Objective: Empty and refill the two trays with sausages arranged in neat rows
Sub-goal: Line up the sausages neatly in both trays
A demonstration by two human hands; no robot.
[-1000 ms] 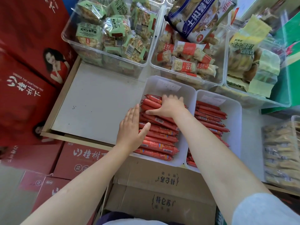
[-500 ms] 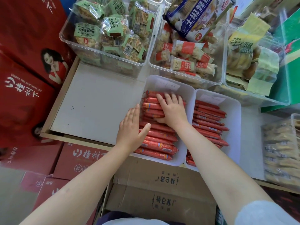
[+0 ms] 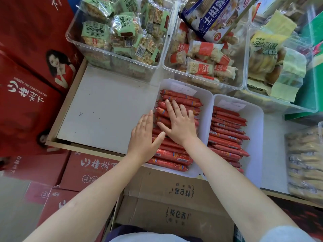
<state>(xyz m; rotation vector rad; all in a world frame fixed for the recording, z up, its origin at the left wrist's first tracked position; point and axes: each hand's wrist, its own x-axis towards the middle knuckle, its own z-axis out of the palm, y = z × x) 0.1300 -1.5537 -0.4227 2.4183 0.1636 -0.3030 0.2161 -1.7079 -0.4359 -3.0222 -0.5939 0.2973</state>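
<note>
Across the left tray [image 3: 203, 95], sausages [image 3: 174, 154] already lie in rows, so I judge this the tidying step: my right hand [image 3: 178, 125] presses flat on them, my left hand [image 3: 142, 137] braces their ends, fingers straight, gripping nothing. Next, squaring the looser right tray [image 3: 254, 151] on the bench [image 3: 108, 109].

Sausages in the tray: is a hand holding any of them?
No. The right hand presses flat on the sausages; the left hand rests against the tray edge.

I see white shelf [image 3: 108, 109]; two white sausage trays [image 3: 204, 102] [image 3: 255, 119] side by side; clear snack bins [image 3: 111, 56] behind.
</note>
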